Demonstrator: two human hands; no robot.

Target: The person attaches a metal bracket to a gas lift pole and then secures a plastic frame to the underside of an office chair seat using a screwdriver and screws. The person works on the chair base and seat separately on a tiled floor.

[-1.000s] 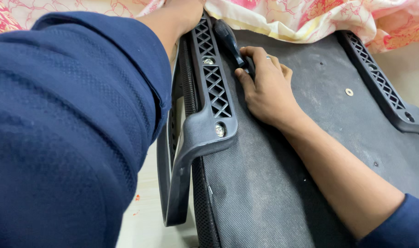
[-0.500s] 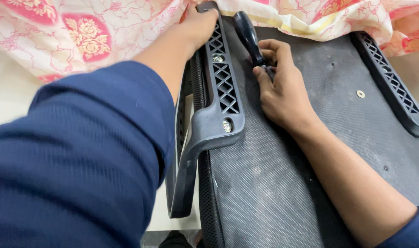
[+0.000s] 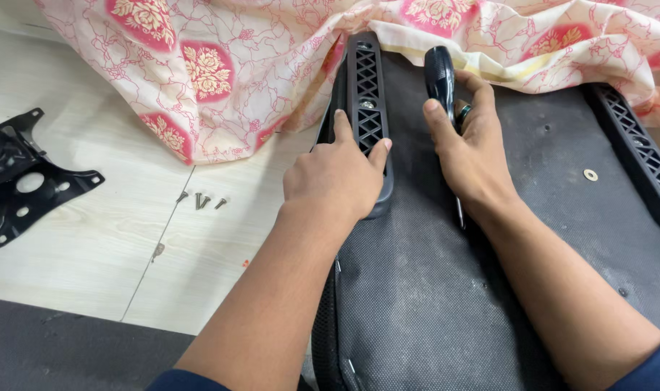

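My left hand (image 3: 338, 174) lies flat on a black latticed armrest bracket (image 3: 367, 101) along the left side of an upturned chair seat (image 3: 446, 289), fingers spread, gripping its lower end. My right hand (image 3: 469, 148) is closed around a black-handled screwdriver (image 3: 440, 76), handle pointing away from me, the thin metal shaft showing below the palm by the wrist. A second latticed bracket (image 3: 637, 156) runs along the seat's right side.
Pink floral cloth (image 3: 221, 65) covers the far end of the seat and the floor. Three loose screws (image 3: 201, 200) lie on the light wood floor to the left. A black metal chair base plate (image 3: 22, 181) sits at the far left. A dark mat (image 3: 62, 347) is at the bottom left.
The view swung left and pulled back, revealing floor, screws and the metal plate. My left hand slid down the bracket toward me. My right hand turned the screwdriver over, shaft now toward my wrist.
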